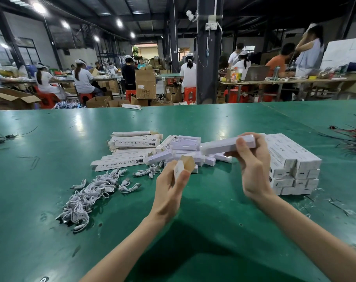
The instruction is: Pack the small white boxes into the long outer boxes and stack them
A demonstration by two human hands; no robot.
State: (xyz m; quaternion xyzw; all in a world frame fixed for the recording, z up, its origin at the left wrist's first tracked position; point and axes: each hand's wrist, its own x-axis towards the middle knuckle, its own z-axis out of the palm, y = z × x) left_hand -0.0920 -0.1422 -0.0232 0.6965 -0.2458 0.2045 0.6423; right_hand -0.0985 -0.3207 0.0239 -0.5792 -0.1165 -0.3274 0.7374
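Small white box (224, 147), gripped in the right hand (252, 169) above the green table (30, 180), points toward the open-ended long outer box (184, 166) gripped by the left hand (169, 192), apparently ready for insertion.

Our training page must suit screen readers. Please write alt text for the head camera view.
Over a green table, the left hand grips an open-ended outer box while the right hand holds a white box angled toward it. Loose white boxes, flat outer boxes and white cables lie beyond; a stack of closed boxes stands at right.
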